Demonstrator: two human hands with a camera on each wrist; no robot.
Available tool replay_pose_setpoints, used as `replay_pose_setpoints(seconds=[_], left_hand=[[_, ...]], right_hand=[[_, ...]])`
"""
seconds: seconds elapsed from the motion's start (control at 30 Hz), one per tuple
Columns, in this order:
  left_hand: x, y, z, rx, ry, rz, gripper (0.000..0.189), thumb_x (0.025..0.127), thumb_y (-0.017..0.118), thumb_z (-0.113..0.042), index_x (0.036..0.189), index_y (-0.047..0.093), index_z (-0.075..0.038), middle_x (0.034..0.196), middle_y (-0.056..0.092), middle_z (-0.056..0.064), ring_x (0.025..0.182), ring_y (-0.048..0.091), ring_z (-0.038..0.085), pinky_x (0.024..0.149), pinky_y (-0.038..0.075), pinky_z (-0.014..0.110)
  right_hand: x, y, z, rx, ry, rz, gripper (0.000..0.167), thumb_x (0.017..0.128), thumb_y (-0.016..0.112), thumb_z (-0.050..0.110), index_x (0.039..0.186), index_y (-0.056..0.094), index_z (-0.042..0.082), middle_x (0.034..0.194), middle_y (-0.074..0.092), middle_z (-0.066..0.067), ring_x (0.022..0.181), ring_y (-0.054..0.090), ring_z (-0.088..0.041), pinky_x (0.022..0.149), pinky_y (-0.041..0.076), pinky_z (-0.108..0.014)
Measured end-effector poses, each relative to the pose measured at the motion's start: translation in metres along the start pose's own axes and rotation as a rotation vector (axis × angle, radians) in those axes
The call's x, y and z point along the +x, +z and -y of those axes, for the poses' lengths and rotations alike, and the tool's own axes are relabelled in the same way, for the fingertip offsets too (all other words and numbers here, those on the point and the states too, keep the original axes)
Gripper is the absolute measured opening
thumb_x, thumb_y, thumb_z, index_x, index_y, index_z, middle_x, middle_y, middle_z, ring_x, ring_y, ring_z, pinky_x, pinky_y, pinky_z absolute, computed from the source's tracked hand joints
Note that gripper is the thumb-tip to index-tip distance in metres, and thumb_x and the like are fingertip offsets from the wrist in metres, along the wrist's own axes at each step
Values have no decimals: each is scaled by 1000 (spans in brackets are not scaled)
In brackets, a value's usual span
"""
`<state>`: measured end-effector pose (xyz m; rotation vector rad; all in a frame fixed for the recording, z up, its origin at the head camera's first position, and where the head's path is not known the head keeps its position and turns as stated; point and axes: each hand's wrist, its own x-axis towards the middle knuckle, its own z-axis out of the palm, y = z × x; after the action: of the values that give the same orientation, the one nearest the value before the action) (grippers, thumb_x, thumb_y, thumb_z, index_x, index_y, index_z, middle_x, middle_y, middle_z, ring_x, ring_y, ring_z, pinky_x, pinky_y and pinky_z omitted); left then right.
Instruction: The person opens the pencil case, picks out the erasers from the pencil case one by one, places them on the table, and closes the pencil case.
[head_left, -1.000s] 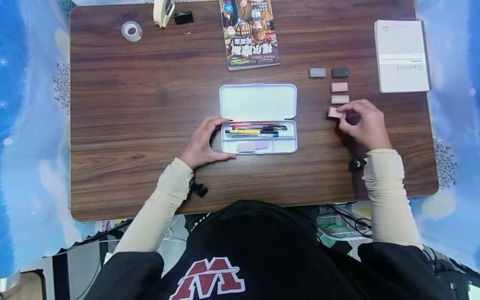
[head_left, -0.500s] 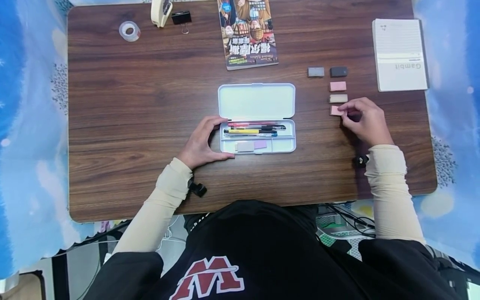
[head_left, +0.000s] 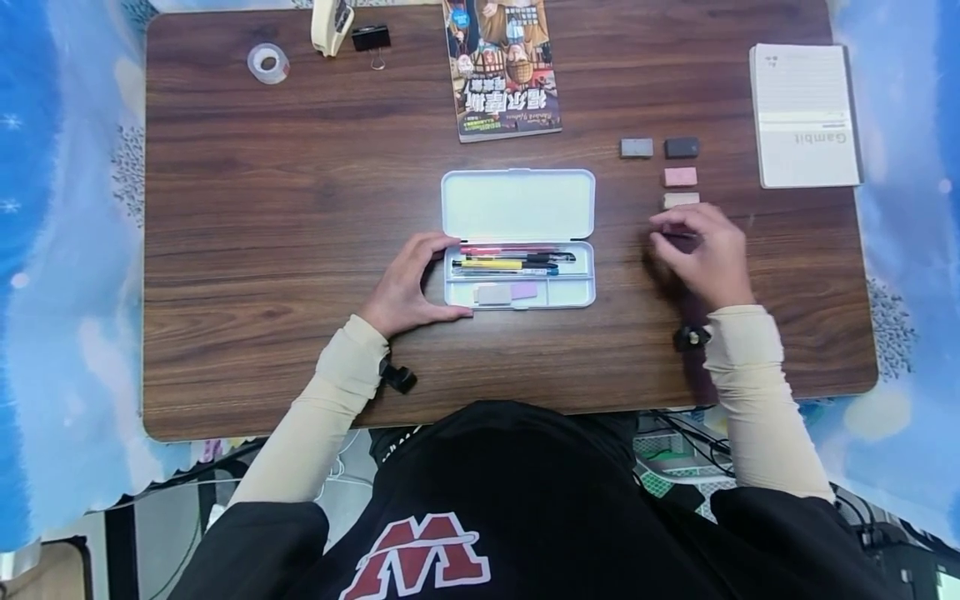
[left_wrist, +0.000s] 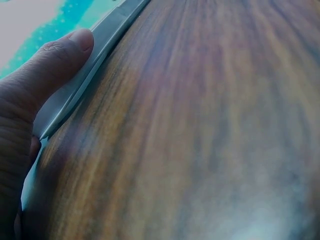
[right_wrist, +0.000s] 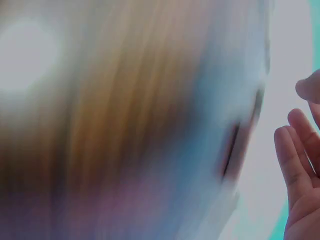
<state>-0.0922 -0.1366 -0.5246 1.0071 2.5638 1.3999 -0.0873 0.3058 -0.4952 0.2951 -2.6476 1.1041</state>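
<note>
My left hand (head_left: pixel 411 283) holds the left end of an open white pencil case (head_left: pixel 572 292), thumb at its front edge and fingers near the hinge. In the left wrist view the thumb (left_wrist: pixel 60 55) lies along the case's side (left_wrist: pixel 75 87). Several pens (head_left: pixel 502 264) lie in its upper compartment; a whitish eraser (head_left: pixel 492 294) and a purple eraser (head_left: pixel 523 290) lie in the lower one. My right hand (head_left: pixel 708 254) is above the table below a cream eraser (head_left: pixel 681 199). In the right wrist view its fingers (right_wrist: pixel 290 155) and thumb stand apart, with nothing seen between them. The lowest pink eraser is hidden.
Above the cream eraser lie a pink eraser (head_left: pixel 680 177), a black eraser (head_left: pixel 682 147) and a grey eraser (head_left: pixel 636 148). A book (head_left: pixel 504 92), notebook (head_left: pixel 806 125), tape roll (head_left: pixel 268 63), stapler (head_left: pixel 330 27) and binder clip (head_left: pixel 371 37) lie farther out.
My right hand pinched the lowest pink eraser and shifted it slightly right beneath the cream one. Now the hand has moved left and covers that spot. My left hand stays on the case.
</note>
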Motion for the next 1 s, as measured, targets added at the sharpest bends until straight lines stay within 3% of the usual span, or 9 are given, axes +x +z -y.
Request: replay_pose_setpoints(seconds=[0.23,0.4,0.6,0.83,1.0], left_hand=[[-1,3,2,2,6,-10,105,62,106,-26,147,50,1,143,52,20,131,51,33,114,42,44],[-1,3,3,-1,15,-17,104,63,106,-26,146,50,1,143,53,20,130,52,33,114,42,44],[-1,1,2,-4,12,-11,103,63,105,-25,146,49,2,142,52,21,130,52,33,114,42,43],[-1,2,0,-7,14,-14,105,63,106,-24,147,49,2,143,52,21,131,51,33,115,41,43],[0,1,1,-7,8,-7,104,63,105,-25,147,49,1,143,52,20,131,51,33,115,41,43]], right_hand=[[-8,59,69,225,-132,234,26,86,86,-1,110,81,8,111,78,-8,105,69,-24,98,52,-32],[-13,89,100,281,-198,386,24,89,85,4,112,81,9,114,77,-6,111,68,-25,100,52,-43],[-12,105,114,230,-230,476,23,92,84,7,114,80,8,117,77,-8,109,66,-23,99,52,-41],[-9,105,115,209,-233,506,20,93,81,7,114,82,8,116,78,-7,108,67,-23,97,53,-41],[-6,104,113,200,-289,518,20,93,81,5,114,81,6,114,78,-7,107,68,-23,97,54,-40]])
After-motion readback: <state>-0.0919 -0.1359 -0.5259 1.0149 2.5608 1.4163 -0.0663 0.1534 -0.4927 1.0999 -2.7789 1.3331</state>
